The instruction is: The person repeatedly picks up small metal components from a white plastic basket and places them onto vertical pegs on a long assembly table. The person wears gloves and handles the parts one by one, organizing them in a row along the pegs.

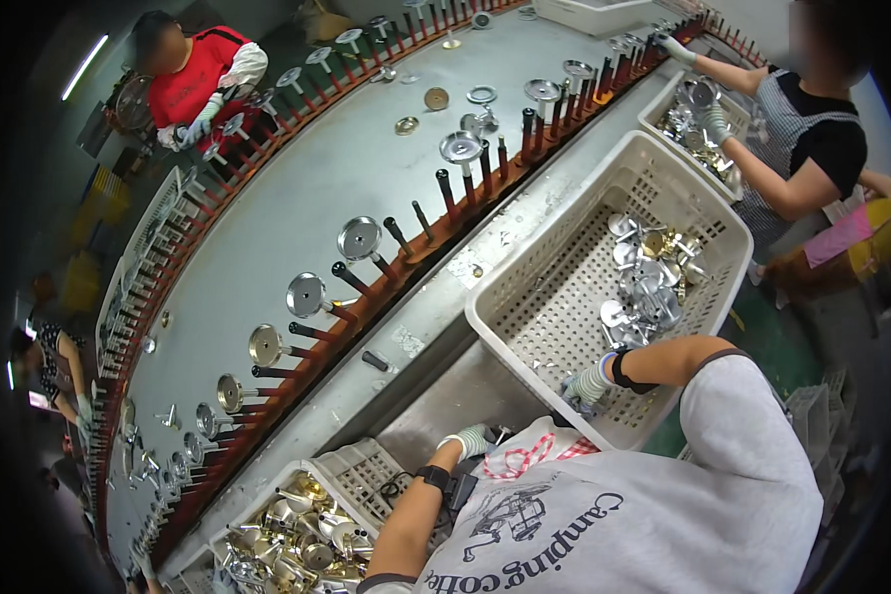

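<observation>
My left hand [471,441], in a striped knit glove, is closed beside a metal worktop [426,416] in front of my body. A small silver metal part [503,434] shows at its fingertips; its full shape is hidden. My right hand [586,387], gloved too, reaches down inside the near corner of a large cream perforated crate [513,342]. Its fingers point downward and are partly hidden, so whether they grip anything is unclear. Farther along in the crate lies a heap of silver and gold metal parts [648,287], apart from that hand.
A crate of disc-and-stem metal parts [307,540] stands at lower left. Beyond the ledge curves a grey table [267,218], edged with dark red upright posts, some bearing metal discs. Co-workers stand at far left and right; the right one [807,148] handles parts over another crate [653,114].
</observation>
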Action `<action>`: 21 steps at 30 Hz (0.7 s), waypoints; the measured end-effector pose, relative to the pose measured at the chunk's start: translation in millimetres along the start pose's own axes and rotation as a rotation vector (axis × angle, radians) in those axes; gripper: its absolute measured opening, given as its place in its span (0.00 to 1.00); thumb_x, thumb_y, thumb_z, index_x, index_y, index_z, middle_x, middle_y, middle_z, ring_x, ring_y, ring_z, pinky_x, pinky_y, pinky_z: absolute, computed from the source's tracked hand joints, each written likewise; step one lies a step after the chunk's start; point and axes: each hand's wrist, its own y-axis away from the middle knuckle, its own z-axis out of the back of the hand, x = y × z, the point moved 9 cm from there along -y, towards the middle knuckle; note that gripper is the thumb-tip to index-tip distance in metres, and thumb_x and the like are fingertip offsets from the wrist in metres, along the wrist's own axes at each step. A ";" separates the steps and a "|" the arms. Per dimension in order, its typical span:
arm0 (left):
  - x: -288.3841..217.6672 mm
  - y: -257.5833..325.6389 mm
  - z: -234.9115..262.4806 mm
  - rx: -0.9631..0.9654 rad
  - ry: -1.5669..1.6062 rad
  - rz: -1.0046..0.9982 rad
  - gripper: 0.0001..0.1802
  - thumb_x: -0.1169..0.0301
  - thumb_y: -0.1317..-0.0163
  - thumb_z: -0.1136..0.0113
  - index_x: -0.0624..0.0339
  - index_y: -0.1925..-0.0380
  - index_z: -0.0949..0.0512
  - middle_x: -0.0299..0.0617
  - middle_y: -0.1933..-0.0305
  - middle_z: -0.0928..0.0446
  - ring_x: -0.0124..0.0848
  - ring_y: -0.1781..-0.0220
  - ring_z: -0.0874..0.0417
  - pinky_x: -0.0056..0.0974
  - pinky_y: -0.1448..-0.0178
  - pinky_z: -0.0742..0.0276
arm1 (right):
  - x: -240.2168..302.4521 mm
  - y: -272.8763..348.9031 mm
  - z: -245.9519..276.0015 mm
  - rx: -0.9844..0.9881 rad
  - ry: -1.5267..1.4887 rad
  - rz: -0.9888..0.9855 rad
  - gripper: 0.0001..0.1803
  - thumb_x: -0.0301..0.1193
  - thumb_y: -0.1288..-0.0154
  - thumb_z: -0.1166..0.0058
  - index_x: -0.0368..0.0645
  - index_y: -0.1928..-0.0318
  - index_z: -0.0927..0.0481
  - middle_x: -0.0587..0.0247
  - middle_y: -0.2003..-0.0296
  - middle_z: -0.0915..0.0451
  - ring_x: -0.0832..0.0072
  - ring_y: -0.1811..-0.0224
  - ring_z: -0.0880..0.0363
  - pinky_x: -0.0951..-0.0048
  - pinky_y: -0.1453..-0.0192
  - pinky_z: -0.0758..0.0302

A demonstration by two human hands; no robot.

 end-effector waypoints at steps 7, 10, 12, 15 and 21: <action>-125.0 120.9 108.9 -0.072 0.392 -0.185 0.23 0.56 0.47 0.38 0.66 0.62 0.20 0.47 0.68 0.20 0.38 0.67 0.22 0.41 0.61 0.27 | 15.6 22.2 -2.0 0.111 -0.081 0.030 0.23 0.22 0.57 0.40 0.49 0.55 0.19 0.67 0.64 0.20 0.72 0.60 0.25 0.68 0.54 0.29; -192.1 164.5 185.1 -0.324 0.632 -0.452 0.24 0.54 0.45 0.40 0.66 0.61 0.20 0.48 0.67 0.20 0.41 0.65 0.21 0.43 0.60 0.27 | 2.9 17.4 -10.4 0.067 -0.133 -0.005 0.24 0.21 0.60 0.38 0.49 0.57 0.17 0.68 0.64 0.19 0.72 0.60 0.24 0.67 0.55 0.27; -195.8 195.4 234.8 -0.618 0.776 -0.594 0.25 0.52 0.44 0.41 0.65 0.61 0.20 0.50 0.66 0.20 0.43 0.64 0.21 0.44 0.60 0.27 | 55.8 52.8 22.7 0.136 -0.102 -0.144 0.21 0.21 0.58 0.40 0.48 0.58 0.16 0.67 0.63 0.18 0.72 0.62 0.23 0.68 0.58 0.25; -196.1 197.9 315.3 -1.057 0.754 -0.713 0.26 0.50 0.43 0.43 0.65 0.60 0.20 0.51 0.65 0.20 0.45 0.63 0.20 0.45 0.59 0.27 | 26.3 62.1 61.0 -0.107 -0.165 -0.135 0.18 0.21 0.56 0.42 0.46 0.59 0.16 0.66 0.65 0.18 0.73 0.64 0.22 0.69 0.60 0.24; -108.4 177.1 397.3 -1.744 0.114 -0.131 0.29 0.45 0.40 0.46 0.64 0.59 0.20 0.55 0.63 0.19 0.51 0.60 0.20 0.48 0.57 0.27 | 138.8 186.1 210.1 -0.797 -0.476 0.069 0.14 0.24 0.48 0.42 0.41 0.58 0.19 0.65 0.64 0.19 0.76 0.62 0.22 0.73 0.55 0.25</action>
